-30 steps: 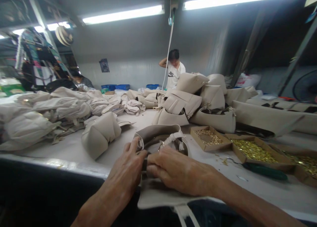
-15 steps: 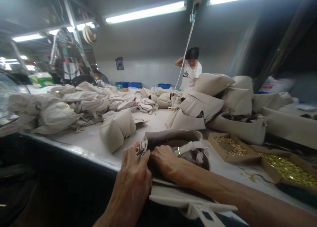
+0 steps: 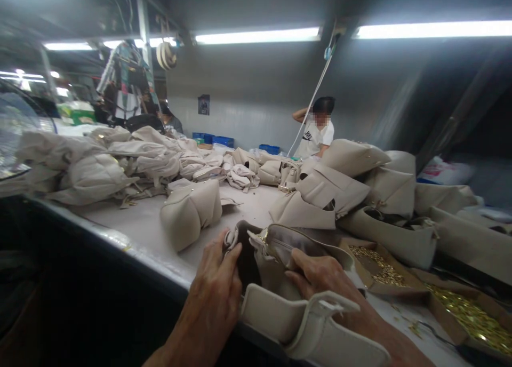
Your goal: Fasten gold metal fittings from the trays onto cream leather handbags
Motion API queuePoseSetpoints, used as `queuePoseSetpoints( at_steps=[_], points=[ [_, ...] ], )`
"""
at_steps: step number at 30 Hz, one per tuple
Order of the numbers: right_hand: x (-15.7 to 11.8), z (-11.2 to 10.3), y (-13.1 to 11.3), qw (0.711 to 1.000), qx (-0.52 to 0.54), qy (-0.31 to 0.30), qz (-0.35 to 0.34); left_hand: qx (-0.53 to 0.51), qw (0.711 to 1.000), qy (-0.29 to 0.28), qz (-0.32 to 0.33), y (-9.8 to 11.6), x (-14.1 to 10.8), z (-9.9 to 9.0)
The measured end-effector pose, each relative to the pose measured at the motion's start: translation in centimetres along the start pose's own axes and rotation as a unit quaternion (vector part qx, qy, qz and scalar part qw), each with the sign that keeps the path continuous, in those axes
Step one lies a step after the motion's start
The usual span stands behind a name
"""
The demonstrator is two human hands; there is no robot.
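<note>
A beige bag (image 3: 276,313) stands open at the table's near edge, its dark inside showing and a wide strap hanging over the front. My left hand (image 3: 218,276) is closed on the bag's left rim, beside a small folded tab. My right hand (image 3: 320,273) reaches into the opening and pinches the inner lining (image 3: 286,249) between thumb and fingers. A zipper end with gold teeth (image 3: 264,236) sticks up between the two hands.
Soft beige pieces (image 3: 96,177) lie heaped at left; finished-looking beige bags (image 3: 332,188) are stacked at right. Cardboard trays hold small gold parts (image 3: 380,265) and gold pieces (image 3: 472,313). A person in a white shirt (image 3: 318,132) is across the table.
My right hand has moved right from the bag's left inner side to the lining. The zipper end and lining now stand up, and the front strap has shifted. The view has tilted.
</note>
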State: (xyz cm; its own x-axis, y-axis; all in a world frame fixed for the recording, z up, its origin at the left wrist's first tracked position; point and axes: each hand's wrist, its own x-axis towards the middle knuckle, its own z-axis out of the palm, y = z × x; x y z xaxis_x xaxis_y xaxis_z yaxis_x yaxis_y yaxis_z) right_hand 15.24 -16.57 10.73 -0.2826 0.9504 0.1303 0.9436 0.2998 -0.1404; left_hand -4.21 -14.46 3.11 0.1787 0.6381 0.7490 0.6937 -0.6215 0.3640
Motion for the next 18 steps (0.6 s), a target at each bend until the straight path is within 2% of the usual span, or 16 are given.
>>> queuePoseSetpoints(
  at_steps=[3,6,8,10,14,16,18],
  points=[
    [0.2,0.0,-0.5,0.999,0.051,-0.013,-0.009,-0.078,0.995,-0.035,-0.044,-0.2,0.3,-0.3],
    [0.9,1.3,-0.9,0.996,0.073,-0.005,-0.058,-0.126,0.987,-0.067,-0.075,-0.3,0.5,-0.6],
    [1.3,2.2,-1.1,0.992,0.080,0.003,-0.102,-0.145,0.984,-0.064,-0.080,-0.4,0.6,-0.6],
    [1.4,2.8,-1.5,0.982,0.099,-0.014,-0.158,-0.155,0.983,-0.049,-0.081,-0.5,0.6,-0.4],
    [0.8,2.4,-2.3,0.963,0.101,-0.064,-0.243,-0.147,0.987,-0.024,-0.066,-0.6,0.4,0.0],
    [0.6,1.6,-2.5,0.969,0.095,-0.084,-0.213,-0.130,0.991,-0.007,-0.041,-0.7,0.2,0.0],
    [0.6,0.4,-2.5,0.979,0.116,-0.090,-0.144,-0.090,0.995,0.033,0.004,-0.6,0.1,-0.2]
  ],
)
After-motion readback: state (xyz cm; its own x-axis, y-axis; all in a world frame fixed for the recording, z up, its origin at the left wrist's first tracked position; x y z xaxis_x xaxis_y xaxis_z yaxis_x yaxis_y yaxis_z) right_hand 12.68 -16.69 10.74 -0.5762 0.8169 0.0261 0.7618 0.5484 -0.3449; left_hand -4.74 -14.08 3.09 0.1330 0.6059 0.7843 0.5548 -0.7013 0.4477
